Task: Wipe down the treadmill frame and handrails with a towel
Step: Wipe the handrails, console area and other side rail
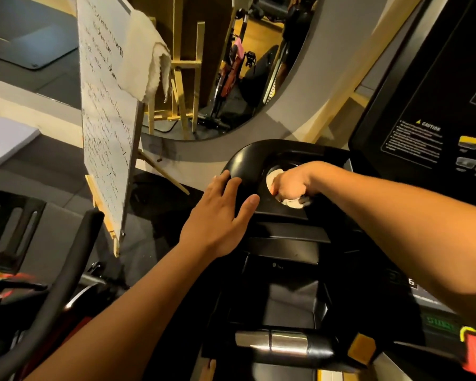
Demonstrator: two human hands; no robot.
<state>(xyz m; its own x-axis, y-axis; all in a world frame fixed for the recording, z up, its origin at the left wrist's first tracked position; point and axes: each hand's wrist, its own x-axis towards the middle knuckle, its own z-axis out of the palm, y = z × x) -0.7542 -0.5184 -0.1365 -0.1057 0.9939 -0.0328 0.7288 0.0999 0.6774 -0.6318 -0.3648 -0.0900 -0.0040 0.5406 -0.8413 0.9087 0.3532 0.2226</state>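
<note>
In a dim, warm-lit gym with dark floor mats (160, 207) and a pale wall, a person leans over the front of a black treadmill, both bare arms reaching away from the camera. The right hand (291, 184) is balled in a tight grip round a white towel (295, 202) and pushed into a round recess in the treadmill frame (283, 215), just left of the console (434, 105) with its caution label and yellow keys. The towel is bunched, so its long axis cannot be told; only its edges show, above and below the fist. The left hand (220, 215) lies flat on the handrail (245, 163), fingers straight and spread, its grip wide and holding nothing. That glossy black rail curves up from the left hand and bends right toward the console. A silver bar (275, 342) lies crosswise lower on the machine. To the left, one handwritten whiteboard (105, 119) stands on a wooden easel (105, 215), a second towel (146, 59) draped over its top corner, making two towels in view. One oval mirror (259, 86) on the wall behind reflects an exercise bike. Part of another machine (52, 287) sits at lower left.
</note>
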